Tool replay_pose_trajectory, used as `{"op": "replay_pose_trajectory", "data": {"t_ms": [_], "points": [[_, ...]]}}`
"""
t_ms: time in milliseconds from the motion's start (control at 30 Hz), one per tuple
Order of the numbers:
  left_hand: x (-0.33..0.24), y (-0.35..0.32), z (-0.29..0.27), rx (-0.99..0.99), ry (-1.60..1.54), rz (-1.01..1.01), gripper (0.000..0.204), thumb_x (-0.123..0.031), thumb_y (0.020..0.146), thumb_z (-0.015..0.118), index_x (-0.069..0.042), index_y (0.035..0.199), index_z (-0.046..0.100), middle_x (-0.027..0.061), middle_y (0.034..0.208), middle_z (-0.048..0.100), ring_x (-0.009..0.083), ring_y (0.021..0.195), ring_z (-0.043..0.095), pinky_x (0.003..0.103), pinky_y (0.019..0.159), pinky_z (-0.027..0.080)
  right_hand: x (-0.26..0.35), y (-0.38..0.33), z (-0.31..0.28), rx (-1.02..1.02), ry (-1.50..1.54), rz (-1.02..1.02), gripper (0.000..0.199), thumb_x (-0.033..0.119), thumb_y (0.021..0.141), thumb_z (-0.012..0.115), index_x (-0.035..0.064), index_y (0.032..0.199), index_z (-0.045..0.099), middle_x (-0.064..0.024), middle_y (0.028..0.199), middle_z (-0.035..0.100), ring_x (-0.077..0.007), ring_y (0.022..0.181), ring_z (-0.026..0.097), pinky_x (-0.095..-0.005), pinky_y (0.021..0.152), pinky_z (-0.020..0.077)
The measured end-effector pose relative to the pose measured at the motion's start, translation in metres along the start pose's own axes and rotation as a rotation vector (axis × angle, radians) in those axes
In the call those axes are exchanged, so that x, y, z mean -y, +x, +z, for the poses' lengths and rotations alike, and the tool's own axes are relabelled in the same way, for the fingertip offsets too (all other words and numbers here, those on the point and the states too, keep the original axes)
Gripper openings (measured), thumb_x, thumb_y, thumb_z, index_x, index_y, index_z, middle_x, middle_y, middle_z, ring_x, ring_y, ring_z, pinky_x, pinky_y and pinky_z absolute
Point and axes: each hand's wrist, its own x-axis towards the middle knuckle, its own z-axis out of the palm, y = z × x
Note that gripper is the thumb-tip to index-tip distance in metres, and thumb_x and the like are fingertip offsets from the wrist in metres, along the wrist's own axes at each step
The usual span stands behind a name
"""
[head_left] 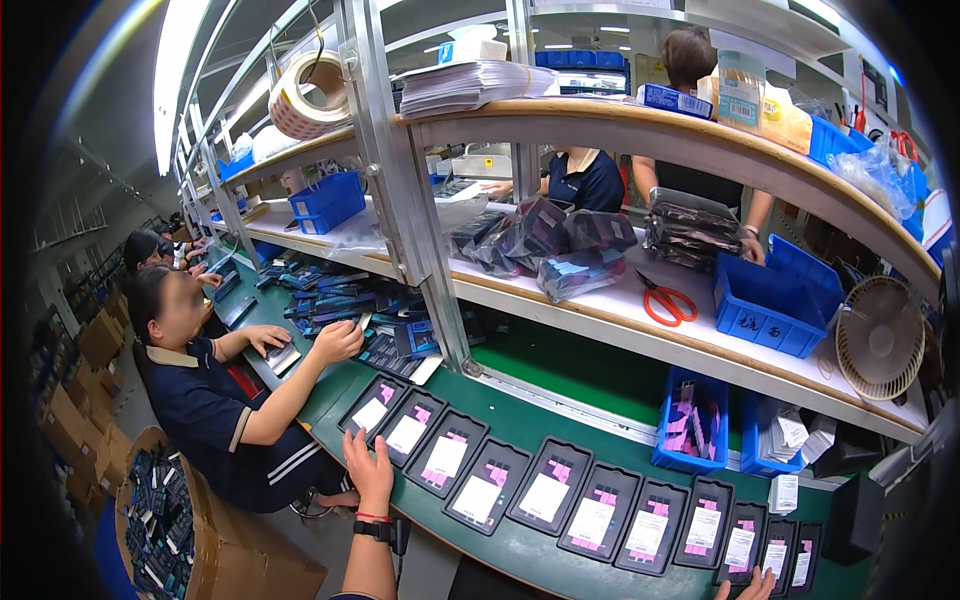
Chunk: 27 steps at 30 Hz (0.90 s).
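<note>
A row of black shallow trays [546, 484] curves along the green bench, each with pink pieces and a white printed slip. My left hand [368, 472], a dark band on its wrist, has its fingers spread at the near edge of the leftmost trays [370, 405]; whether it touches them I cannot tell. At the lower right, my right hand [752, 586] is partly cut off by the frame edge. Its visible fingers are apart beside the near edge of the right-hand trays [740, 543]. Nothing shows in either hand.
A co-worker [215, 390] handles items at the left, beside piled dark packages [345, 300]. Blue bins of pink pieces [692, 420] and white slips [772, 435] stand behind the trays. Orange scissors [668, 302] and a fan [880, 338] rest on the shelf. A carton [215, 545] is lower left.
</note>
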Motion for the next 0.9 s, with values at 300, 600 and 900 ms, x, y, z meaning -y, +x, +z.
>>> {"op": "replay_pose_trajectory", "data": {"t_ms": [300, 600, 900], "points": [[-0.003, -0.002, -0.002, 0.005, 0.015, 0.003, 0.044, -0.031, 0.089, 0.054, 0.004, 0.116, 0.052, 0.0285, 0.132, 0.038, 0.0419, 0.123, 0.036, 0.047, 0.100, 0.031, 0.000, 0.001, -0.001, -0.007, 0.019, 0.013, 0.049, 0.039, 0.083, 0.061, 0.0058, 0.119, 0.054, -0.0185, 0.123, 0.050, -0.0355, 0.120, 0.042, -0.0490, 0.104, 0.0289], [-0.003, 0.001, -0.003, 0.001, 0.016, 0.018, 0.043, -0.031, 0.088, 0.054, 0.005, 0.113, 0.054, 0.0288, 0.131, 0.038, 0.0423, 0.122, 0.037, 0.047, 0.099, 0.033, 0.004, 0.004, -0.003, -0.011, 0.030, 0.023, 0.048, 0.039, 0.083, 0.062, 0.0058, 0.116, 0.056, -0.0181, 0.123, 0.050, -0.0362, 0.119, 0.043, -0.0488, 0.103, 0.0298], [-0.005, -0.002, -0.002, 0.010, 0.032, 0.013, 0.041, -0.030, 0.088, 0.054, 0.004, 0.112, 0.055, 0.0290, 0.131, 0.038, 0.0421, 0.122, 0.037, 0.047, 0.098, 0.033, 0.005, 0.002, -0.003, -0.039, 0.019, 0.045, 0.047, 0.040, 0.083, 0.061, 0.0064, 0.115, 0.057, -0.0184, 0.123, 0.050, -0.0365, 0.118, 0.044, -0.0481, 0.101, 0.0317]]}}
